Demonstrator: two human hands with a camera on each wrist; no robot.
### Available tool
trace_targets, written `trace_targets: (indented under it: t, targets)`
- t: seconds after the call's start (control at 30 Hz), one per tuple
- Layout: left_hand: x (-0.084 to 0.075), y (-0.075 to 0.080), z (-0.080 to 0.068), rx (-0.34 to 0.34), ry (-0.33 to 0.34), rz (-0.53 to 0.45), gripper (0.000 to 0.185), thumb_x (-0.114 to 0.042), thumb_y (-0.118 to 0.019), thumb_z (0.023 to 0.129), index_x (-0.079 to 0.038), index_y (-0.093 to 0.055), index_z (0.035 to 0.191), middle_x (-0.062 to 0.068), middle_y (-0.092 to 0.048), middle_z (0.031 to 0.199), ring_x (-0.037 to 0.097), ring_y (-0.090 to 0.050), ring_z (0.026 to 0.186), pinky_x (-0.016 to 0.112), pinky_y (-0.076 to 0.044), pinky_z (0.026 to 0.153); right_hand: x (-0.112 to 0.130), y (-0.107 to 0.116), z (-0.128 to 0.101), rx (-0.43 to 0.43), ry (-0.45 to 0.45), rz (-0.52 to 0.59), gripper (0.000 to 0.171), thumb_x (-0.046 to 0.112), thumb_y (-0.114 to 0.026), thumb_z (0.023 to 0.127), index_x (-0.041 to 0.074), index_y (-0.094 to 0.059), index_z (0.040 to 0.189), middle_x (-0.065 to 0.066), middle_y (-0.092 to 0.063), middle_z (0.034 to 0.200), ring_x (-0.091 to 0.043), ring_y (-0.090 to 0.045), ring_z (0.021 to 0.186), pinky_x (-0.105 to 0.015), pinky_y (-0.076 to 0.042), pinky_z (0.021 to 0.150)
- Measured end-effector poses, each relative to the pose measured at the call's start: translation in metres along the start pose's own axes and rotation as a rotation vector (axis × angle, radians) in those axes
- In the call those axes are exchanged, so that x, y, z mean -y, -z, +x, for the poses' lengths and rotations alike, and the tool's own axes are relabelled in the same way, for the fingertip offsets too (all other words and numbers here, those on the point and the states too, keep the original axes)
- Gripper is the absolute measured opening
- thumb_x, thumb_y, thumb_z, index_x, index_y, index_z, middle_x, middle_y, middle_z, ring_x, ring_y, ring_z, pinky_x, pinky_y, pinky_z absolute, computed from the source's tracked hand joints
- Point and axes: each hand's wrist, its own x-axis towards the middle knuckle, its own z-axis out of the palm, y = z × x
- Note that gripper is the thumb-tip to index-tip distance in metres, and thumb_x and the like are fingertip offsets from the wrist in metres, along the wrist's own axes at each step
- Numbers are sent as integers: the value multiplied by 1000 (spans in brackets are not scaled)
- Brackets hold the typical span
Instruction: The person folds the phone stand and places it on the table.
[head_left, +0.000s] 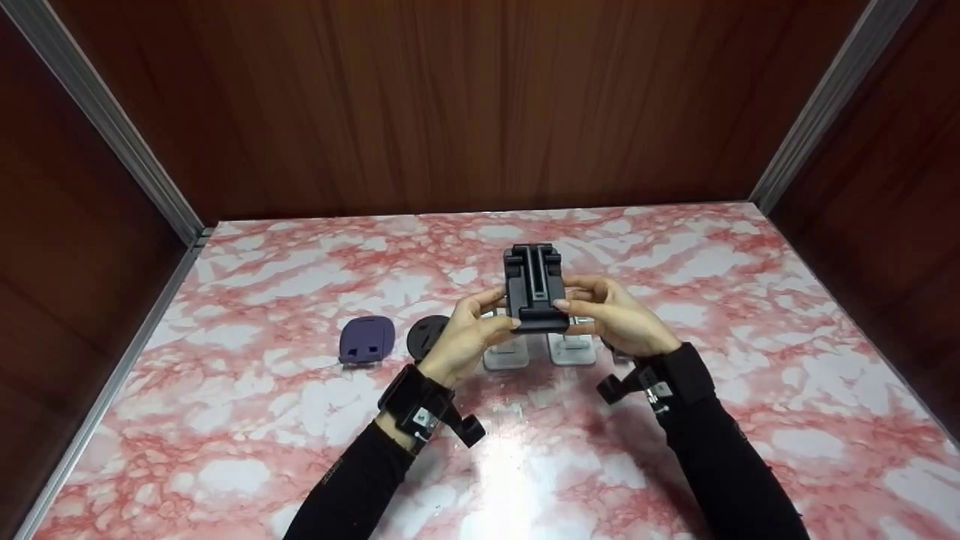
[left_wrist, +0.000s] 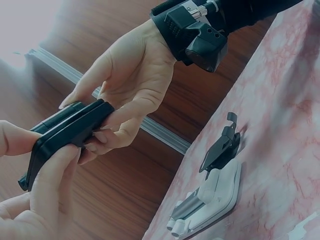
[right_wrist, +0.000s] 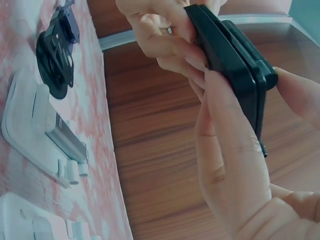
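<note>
Nearest the viewer, two forearms in black sleeves reach in over the red-and-white marbled counter (head_left: 247, 420), each wrist strapped with a small black camera mount. The left hand (head_left: 463, 339) and the right hand (head_left: 616, 315) meet above the middle of the counter and both grasp a black rectangular plastic phone clamp (head_left: 534, 289), held up off the surface. The left hand pinches its near left edge with thumb and curled fingers; the right hand pinches the near right edge, thumb on top and fingers underneath.

Just below and beyond the hands, two white plastic stand bases (head_left: 568, 349) lie side by side on the counter; the left wrist view shows one with a silver hinge bar and a black clip standing at its far end. To the left of the left hand, touching the counter, sits a round black disc-shaped mount (head_left: 426, 335), and further left a purple rounded-square pad (head_left: 367, 340). Dark brown wooden wall panels (head_left: 480, 105) close off the far side.
</note>
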Motion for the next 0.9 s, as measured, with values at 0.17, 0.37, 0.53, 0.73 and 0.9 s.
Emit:
trace_targets:
  t: [0.17, 0.37, 0.53, 0.73, 0.9]
  targets:
    - [-1, 0, 0, 4, 0, -20, 65, 14, -52, 84, 13, -33, 146, 12, -54, 116, 14, -68, 91, 24, -59, 86, 0, -1, 1, 24, 19, 67, 45, 9, -55, 100, -6, -39, 140, -4, -69, 110, -17, -71, 93, -33, -61, 83]
    - [-1, -1, -2, 19, 3, -34, 64, 15, -51, 85, 12, -34, 146, 10, -55, 115, 14, -68, 91, 26, -59, 87, -1, 1, 1, 61, 32, 94, 20, 6, -49, 102, 7, -56, 121, -4, -73, 104, -17, -72, 91, -32, -62, 81]
    - [-2, -1, -2, 39, 14, -32, 63, 14, -52, 85, 11, -35, 146, 10, -55, 116, 14, -68, 92, 26, -59, 89, -1, 2, 1, 72, 34, 89, 19, 4, -49, 102, 9, -58, 118, -4, -73, 102, -17, -73, 89, -32, -62, 80]
    - [-8, 0, -5, 118, 35, 44, 63, 4, -55, 92, 4, -33, 151, 17, -52, 135, 14, -66, 101, 32, -56, 97, 2, 7, -2, 53, 30, 68, 20, 4, -50, 101, 8, -56, 120, -3, -73, 102, -16, -73, 89, -32, -62, 81]
    - [-15, -2, -10, 171, 3, 255, 68, -8, -53, 98, -3, -20, 157, 19, -35, 157, 28, -51, 133, 46, -41, 114, 10, 18, -9, 53, 75, 79, 21, 3, -49, 102, 9, -57, 120, -3, -73, 104, -16, -73, 92, -34, -62, 83]
